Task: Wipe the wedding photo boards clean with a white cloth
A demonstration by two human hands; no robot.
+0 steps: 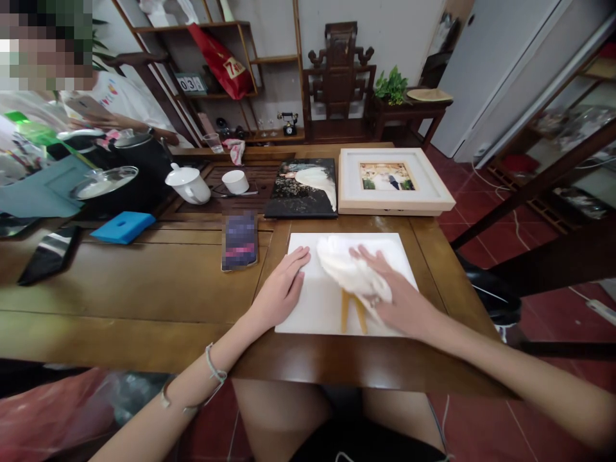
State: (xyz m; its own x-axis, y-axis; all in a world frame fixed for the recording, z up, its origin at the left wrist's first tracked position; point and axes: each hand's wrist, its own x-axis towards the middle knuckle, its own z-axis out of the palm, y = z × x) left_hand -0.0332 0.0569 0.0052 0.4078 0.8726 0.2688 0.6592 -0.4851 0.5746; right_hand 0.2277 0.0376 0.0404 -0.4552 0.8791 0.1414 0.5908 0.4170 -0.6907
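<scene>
Right hand point(402, 296) on white cloth point(344, 266), bunched over white panel point(312, 311). Left hand point(283, 289) rests on panel's left side. Framed photo point(387, 176) lies beyond, on desk point(173, 276).

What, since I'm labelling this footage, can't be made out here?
All in the head view:
White board: part of its surface, hidden by the white cloth.
Right hand: its exact grip on the cloth, blurred.
Phone-like device: its screen details, pixelated.
Person at upper left: head, pixelated and cut off by the edge.

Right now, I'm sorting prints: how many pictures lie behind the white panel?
2: beyond the white panel, the dark picture at left and pale-framed picture at right; none seems hidden.
</scene>
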